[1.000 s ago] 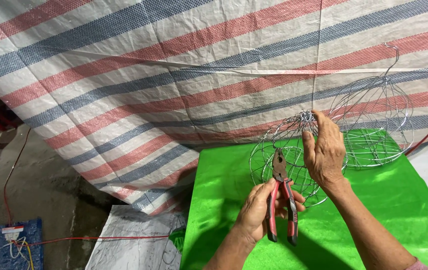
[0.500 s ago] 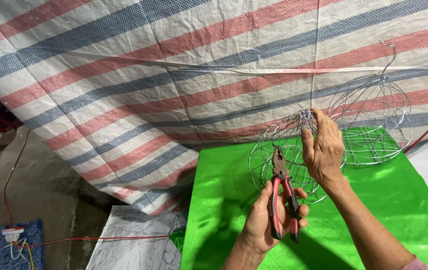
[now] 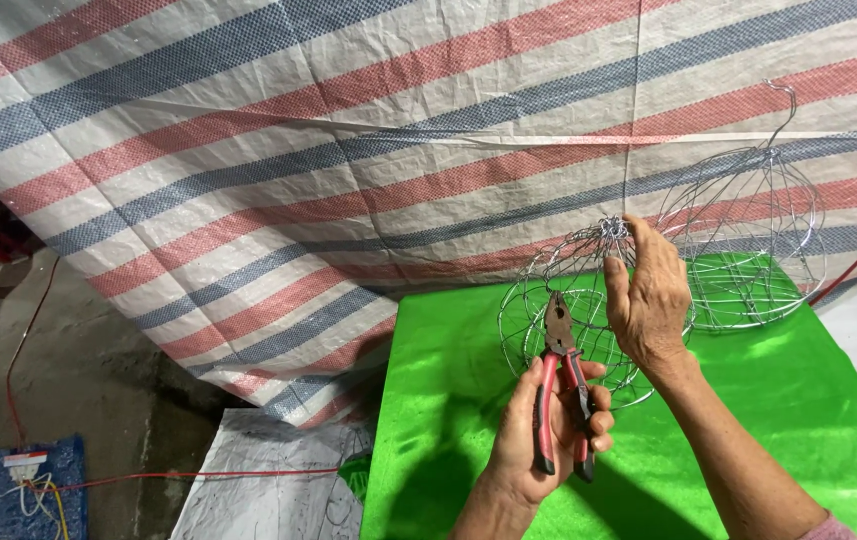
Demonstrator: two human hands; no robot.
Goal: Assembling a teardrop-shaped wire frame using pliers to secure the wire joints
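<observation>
Looking from the left side, I see my left hand [image 3: 548,425] first, low over the green table [image 3: 808,400], and its grip is closed around the red handles of the pliers [image 3: 560,385]. The long axis of the pliers stands almost upright, with the dark nose pointing up and a little to the left. The wire frame [image 3: 568,300] is above and to the right of this nose, just behind it, and the twisted knot at the top of the frame lies up and to the right. My right hand [image 3: 648,300] is the nearer one to that knot: its fingers pinch the wires there, so this grip is closed on the wire frame. Further right, a second wire basket [image 3: 748,250] stands apart on the table, before the striped tarp [image 3: 298,150]
</observation>
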